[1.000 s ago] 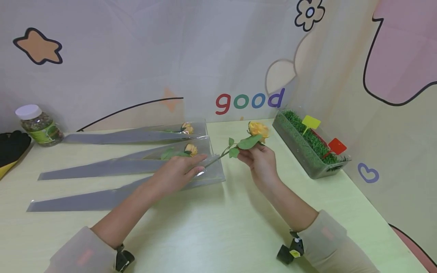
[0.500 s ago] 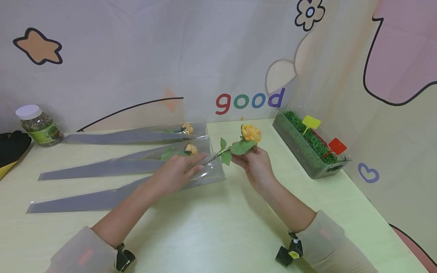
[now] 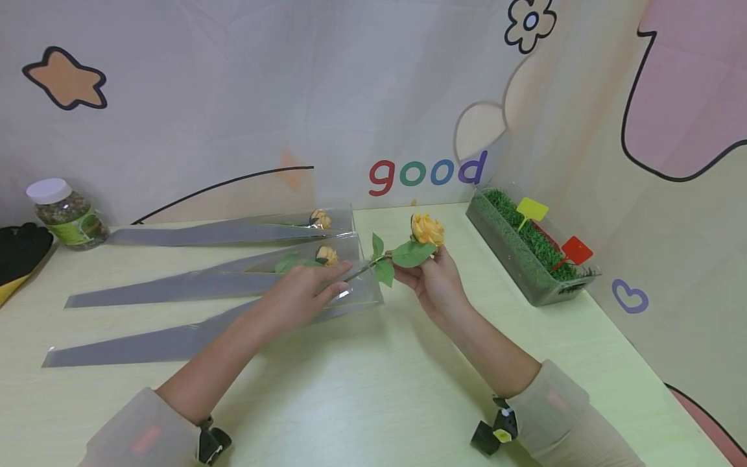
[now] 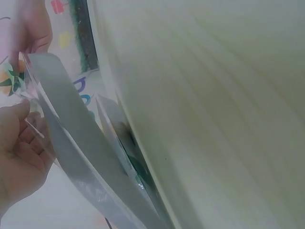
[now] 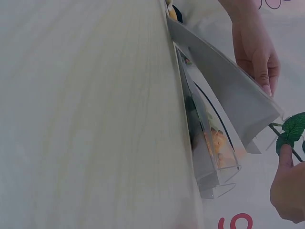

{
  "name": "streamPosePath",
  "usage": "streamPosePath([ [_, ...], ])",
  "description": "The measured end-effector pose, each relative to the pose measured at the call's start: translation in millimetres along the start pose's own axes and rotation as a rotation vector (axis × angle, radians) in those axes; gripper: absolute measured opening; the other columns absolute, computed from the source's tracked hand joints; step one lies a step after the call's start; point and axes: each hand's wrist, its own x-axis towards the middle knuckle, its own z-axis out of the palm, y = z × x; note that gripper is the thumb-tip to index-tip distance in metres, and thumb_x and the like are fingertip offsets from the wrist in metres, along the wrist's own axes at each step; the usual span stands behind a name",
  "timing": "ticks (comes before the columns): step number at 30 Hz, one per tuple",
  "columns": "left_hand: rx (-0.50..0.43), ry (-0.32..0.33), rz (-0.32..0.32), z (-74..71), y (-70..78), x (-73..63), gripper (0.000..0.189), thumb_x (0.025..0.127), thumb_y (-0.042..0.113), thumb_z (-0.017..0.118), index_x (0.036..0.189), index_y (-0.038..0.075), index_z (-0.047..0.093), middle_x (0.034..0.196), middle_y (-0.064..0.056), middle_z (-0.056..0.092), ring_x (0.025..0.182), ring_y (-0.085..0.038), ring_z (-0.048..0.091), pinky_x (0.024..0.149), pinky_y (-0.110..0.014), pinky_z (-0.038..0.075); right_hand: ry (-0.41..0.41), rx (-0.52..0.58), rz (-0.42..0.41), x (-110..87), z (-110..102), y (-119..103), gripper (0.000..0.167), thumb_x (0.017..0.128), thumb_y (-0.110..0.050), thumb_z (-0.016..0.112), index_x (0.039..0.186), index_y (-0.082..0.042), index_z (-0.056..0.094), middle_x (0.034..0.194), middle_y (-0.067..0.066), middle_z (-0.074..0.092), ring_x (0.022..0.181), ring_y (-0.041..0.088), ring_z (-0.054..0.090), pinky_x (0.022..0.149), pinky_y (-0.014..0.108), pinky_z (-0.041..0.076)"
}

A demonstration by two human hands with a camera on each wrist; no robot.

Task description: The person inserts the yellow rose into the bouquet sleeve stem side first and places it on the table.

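Note:
My right hand (image 3: 439, 282) pinches a yellow rose (image 3: 428, 229) just below its bloom, among the green leaves (image 5: 291, 129). Its stem slants down to the left into the mouth of a flower sleeve (image 3: 128, 345), clear on one part and grey on the other. Thumb and fingers of my left hand (image 3: 297, 295) grip that sleeve near its wide end. In the left wrist view the sleeve (image 4: 66, 105) stands raised and tilted, with its mouth towards the right hand (image 4: 33, 28). The stem's lower end is hidden inside the sleeve and behind the left hand.
Two more sleeves, the middle one (image 3: 175, 292) and the back one (image 3: 192, 237), lie behind with a rose in each. A white-lidded jar (image 3: 72, 224) and a black-and-yellow item (image 3: 23, 250) are at left. A grass planter (image 3: 519, 253) stands at right.
The right hand has moved the rose left and slightly down, so more of the stem is in the sleeve. The sleeve's narrow end has shifted slightly left; the left hand stays in place.

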Motion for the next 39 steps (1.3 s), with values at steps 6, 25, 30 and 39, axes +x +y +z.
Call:
streamPosePath([
  [6,-0.001,0.002,-0.004,-1.7,1.5,0.8,0.045,0.093,0.020,0.057,0.135,0.006,0.048,0.123,-0.010,0.058,0.058,-0.011,0.038,0.066,-0.030,0.041,0.007,-0.049,-0.052,-0.5,-1,0,0.041,0.098,-0.004,0.043,0.133,-0.019,0.029,0.098,0.011,0.060,0.088,0.019,0.066,0.080,0.035,0.050],
  [25,0.013,0.026,0.003,-6.2,-0.3,-0.4,0.041,0.095,0.018,0.054,0.134,0.004,0.050,0.112,-0.013,0.064,0.070,-0.015,0.050,0.074,-0.034,0.044,-0.105,-0.311,0.079,-1.4,-10,-11,0.049,0.093,0.001,0.046,0.140,0.000,0.033,0.135,0.014,0.039,0.111,0.020,0.050,0.094,0.032,0.042],
  [30,0.011,0.003,-0.019,-7.4,-0.5,-0.4,0.043,0.095,0.020,0.053,0.135,0.005,0.047,0.126,-0.012,0.055,0.065,-0.014,0.048,0.074,-0.034,0.043,-0.146,-0.174,0.103,-1.1,-15,-15,0.052,0.090,0.007,0.032,0.141,0.001,0.029,0.129,0.011,0.043,0.110,0.021,0.052,0.095,0.034,0.041],
  [39,-0.018,0.007,-0.033,-6.7,-1.2,-0.2,0.043,0.096,0.022,0.052,0.136,0.007,0.047,0.130,-0.009,0.053,0.082,-0.017,0.053,0.082,-0.036,0.044,-0.213,0.034,0.048,-2.0,-18,-18,0.055,0.088,0.009,0.030,0.141,-0.003,0.021,0.124,0.015,0.040,0.104,0.019,0.054,0.092,0.035,0.043],
])
